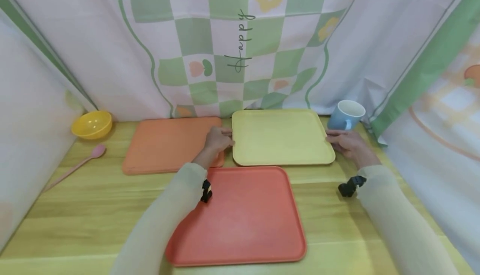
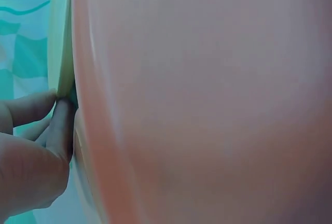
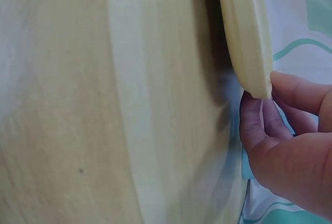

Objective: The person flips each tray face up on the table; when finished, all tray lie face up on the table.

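Both hands hold a yellow tray [image 1: 281, 137] by its two short ends, at the back of the table. My left hand [image 1: 218, 139] pinches its left edge, thumb on one side and fingers on the other in the left wrist view. On the opposite edge my right hand [image 1: 346, 143] has the same pinch; in the right wrist view the tray's end [image 3: 246, 37] shows a shadow gap from the tabletop. Under the left forearm lies a red tray [image 1: 240, 216], nearer the front. An orange tray [image 1: 168, 146] lies flat to the left, partly behind the left hand.
A blue mug [image 1: 339, 116] stands just behind the right hand. At the far left are a yellow bowl [image 1: 92, 125] and a pink spoon [image 1: 80, 164]. A checked curtain [image 1: 232, 46] hangs along the table's back edge, with more cloth at both sides.
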`<state>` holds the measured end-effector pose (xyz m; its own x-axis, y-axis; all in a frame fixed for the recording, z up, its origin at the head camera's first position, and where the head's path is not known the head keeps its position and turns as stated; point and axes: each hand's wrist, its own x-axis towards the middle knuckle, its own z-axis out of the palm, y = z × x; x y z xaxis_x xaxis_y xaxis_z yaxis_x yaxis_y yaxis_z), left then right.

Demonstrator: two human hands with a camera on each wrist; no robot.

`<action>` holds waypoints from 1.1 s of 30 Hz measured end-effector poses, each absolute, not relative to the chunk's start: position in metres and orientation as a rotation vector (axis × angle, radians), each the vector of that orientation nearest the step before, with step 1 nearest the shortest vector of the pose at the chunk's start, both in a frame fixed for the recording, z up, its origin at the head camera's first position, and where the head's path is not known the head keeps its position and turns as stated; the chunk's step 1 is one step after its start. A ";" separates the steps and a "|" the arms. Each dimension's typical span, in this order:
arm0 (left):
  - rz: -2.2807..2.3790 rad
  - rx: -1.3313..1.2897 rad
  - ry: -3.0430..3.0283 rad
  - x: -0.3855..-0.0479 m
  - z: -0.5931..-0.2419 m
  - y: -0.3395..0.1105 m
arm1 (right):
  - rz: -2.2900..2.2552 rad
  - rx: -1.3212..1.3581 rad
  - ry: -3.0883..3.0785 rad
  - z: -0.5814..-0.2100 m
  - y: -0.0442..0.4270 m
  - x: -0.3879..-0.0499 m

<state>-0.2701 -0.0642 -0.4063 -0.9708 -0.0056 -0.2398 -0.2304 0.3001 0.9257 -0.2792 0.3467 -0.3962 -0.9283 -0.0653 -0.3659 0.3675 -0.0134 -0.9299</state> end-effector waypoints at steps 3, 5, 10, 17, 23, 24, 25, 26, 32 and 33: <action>1.711 -0.195 2.407 -0.271 -0.408 -0.064 | -2.007 0.322 1.990 -0.398 0.346 -0.279; 1.693 -0.187 2.432 -0.272 -0.409 -0.063 | -2.001 0.324 2.005 -0.398 0.347 -0.279; 1.620 -0.156 2.501 -0.274 -0.411 -0.061 | -1.991 0.330 2.017 -0.398 0.346 -0.279; 1.481 -0.035 2.647 -0.273 -0.410 -0.063 | -1.829 0.276 2.172 -0.399 0.341 -0.278; 1.376 0.114 2.745 -0.271 -0.408 -0.067 | -1.687 0.246 2.321 -0.402 0.336 -0.277; 1.369 0.115 2.742 -0.271 -0.408 -0.068 | -1.686 0.247 2.333 -0.403 0.335 -0.276; 1.368 0.103 2.734 -0.271 -0.407 -0.068 | -1.685 0.249 2.345 -0.403 0.335 -0.276; 1.371 0.090 2.718 -0.272 -0.407 -0.069 | -1.689 0.247 2.352 -0.403 0.334 -0.276; 1.503 0.010 2.568 -0.271 -0.398 -0.076 | -1.605 0.235 2.454 -0.397 0.331 -0.273; 1.542 0.002 2.539 -0.271 -0.397 -0.077 | -1.549 0.226 2.498 -0.394 0.330 -0.272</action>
<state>-0.2707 -0.0772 -0.3966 -0.9855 0.0893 -0.1445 -0.0870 0.4653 0.8809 -0.2719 0.3303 -0.3944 -0.9696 0.0273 -0.2431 0.2299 0.4414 -0.8674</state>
